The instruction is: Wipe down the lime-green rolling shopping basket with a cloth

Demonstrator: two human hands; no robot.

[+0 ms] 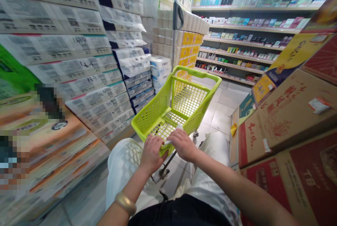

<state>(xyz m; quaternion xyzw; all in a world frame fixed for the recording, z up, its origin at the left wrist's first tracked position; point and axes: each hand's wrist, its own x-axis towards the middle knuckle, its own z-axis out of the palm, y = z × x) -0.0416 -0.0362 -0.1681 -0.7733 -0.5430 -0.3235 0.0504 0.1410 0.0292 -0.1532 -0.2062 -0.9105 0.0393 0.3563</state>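
Note:
A lime-green plastic shopping cart (158, 108) stands on the tiled aisle floor in front of me, its basket empty. My left hand (152, 152) is wrapped round the near rim of the cart, and a gold bangle sits on that wrist. Beside it, my right hand (182, 144) is closed on the same rim, with a small white thing under the fingers that I cannot make out. The two hands nearly touch.
Stacked packs of tissue and paper goods (86, 78) wall the left side. Brown and red cardboard cartons (286, 120) are piled on the right. Shelves of small boxed goods (244, 40) cross the far end. A metal pole (174, 19) rises behind the cart.

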